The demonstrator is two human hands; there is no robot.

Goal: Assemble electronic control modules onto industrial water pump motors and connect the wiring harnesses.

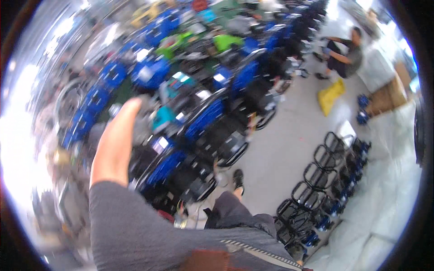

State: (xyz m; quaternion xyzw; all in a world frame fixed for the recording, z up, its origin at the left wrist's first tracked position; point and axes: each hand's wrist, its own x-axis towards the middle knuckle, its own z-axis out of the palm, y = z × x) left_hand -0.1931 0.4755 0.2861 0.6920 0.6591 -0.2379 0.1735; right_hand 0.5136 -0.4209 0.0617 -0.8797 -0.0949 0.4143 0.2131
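My left arm reaches out to the far left over a crowded line of blue bins and parts. At its end, my left hand is smeared by motion and looks grey, perhaps gloved. Its fingers cannot be made out against the grey and dark parts around it. Nearest to it are a teal part and a blue bin. Whether the hand touches or holds anything does not show. My right hand is not visible.
Black seat-like units run along the line's near side. Black tubular frames with blue parts stand in a row at right. A person sits low at the back right, near a yellow sack. White sheeting covers the right side.
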